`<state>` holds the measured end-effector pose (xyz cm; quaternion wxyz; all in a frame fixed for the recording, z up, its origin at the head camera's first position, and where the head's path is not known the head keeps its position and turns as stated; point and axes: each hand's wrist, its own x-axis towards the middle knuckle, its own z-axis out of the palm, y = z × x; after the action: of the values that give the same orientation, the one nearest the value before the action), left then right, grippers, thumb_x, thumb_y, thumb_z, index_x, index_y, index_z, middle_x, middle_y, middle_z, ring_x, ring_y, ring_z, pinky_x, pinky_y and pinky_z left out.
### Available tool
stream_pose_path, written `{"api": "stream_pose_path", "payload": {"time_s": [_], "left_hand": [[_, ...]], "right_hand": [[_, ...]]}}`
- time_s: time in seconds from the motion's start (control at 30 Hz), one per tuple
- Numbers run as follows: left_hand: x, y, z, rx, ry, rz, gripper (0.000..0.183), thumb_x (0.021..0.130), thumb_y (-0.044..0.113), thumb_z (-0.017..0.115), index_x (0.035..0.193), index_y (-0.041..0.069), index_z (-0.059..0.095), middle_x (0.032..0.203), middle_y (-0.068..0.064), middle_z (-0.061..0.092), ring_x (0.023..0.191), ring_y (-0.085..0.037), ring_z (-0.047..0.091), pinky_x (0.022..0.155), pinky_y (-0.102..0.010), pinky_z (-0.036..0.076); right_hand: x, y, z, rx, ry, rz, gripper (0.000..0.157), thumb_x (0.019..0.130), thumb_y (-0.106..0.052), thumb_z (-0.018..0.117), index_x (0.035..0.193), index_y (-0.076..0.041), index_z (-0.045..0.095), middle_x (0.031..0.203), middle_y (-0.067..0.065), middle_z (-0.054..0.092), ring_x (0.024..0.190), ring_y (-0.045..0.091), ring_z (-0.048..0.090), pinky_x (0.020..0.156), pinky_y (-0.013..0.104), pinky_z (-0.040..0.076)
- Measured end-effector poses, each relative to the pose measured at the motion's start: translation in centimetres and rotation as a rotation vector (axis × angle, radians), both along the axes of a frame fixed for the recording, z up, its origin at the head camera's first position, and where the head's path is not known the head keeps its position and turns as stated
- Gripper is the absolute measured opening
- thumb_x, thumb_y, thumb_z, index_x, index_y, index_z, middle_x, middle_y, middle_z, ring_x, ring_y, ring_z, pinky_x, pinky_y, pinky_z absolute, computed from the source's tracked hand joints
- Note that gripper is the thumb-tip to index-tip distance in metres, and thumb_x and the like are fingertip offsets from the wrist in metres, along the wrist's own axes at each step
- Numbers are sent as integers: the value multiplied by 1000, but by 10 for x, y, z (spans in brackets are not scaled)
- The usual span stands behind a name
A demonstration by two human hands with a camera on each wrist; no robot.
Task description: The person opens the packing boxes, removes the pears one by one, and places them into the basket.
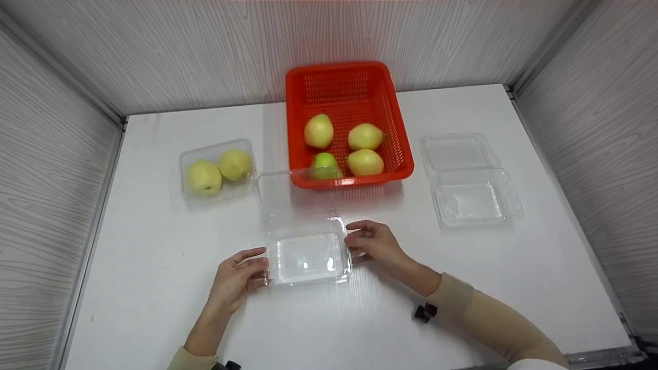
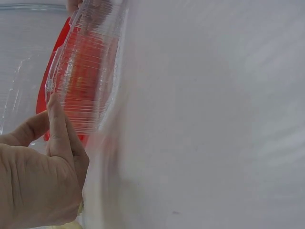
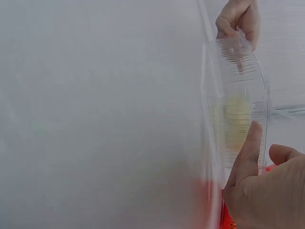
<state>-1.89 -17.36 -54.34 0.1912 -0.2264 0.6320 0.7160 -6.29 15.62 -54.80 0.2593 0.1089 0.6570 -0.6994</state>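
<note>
A clear plastic clamshell box (image 1: 308,257) sits lid-up near the middle of the table, its open lid (image 1: 298,195) leaning back over the red basket's front rim. My left hand (image 1: 231,282) holds its left side by the edge, thumb and fingers on either side of the rim in the left wrist view. On the opposite side, my right hand (image 1: 378,246) grips the right edge; in the right wrist view its fingers (image 3: 252,143) lie against the ribbed wall. Nothing is inside the box.
Behind stands a red basket (image 1: 401,139) with several yellow-green pears (image 1: 366,162). To the left, a clear box (image 1: 216,149) contains two pears (image 1: 204,177). Another open clamshell box (image 1: 473,203) lies at the right. Panels border the table (image 1: 154,318).
</note>
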Motion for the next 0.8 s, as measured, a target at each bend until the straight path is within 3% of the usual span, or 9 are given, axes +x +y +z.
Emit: {"api": "stream_pose_path", "payload": {"time_s": [0.3,0.8], "left_hand": [[-1,-5,1,-47,1,-5,39,97,0,71,135,-3,62,93,-4,77,73,-14,73,65,-24,67],[4,-25,6,-123,3,-14,43,98,3,71,139,-3,59,94,-2,78,76,-16,76,68,-27,68]], "right_hand": [[4,-8,-2,14,2,31,47,91,-8,77,133,2,61,95,-2,72,80,12,73,64,25,65],[4,-31,-3,-10,12,46,41,91,-5,76,128,2,62,90,-1,70,74,11,70,60,26,65]]}}
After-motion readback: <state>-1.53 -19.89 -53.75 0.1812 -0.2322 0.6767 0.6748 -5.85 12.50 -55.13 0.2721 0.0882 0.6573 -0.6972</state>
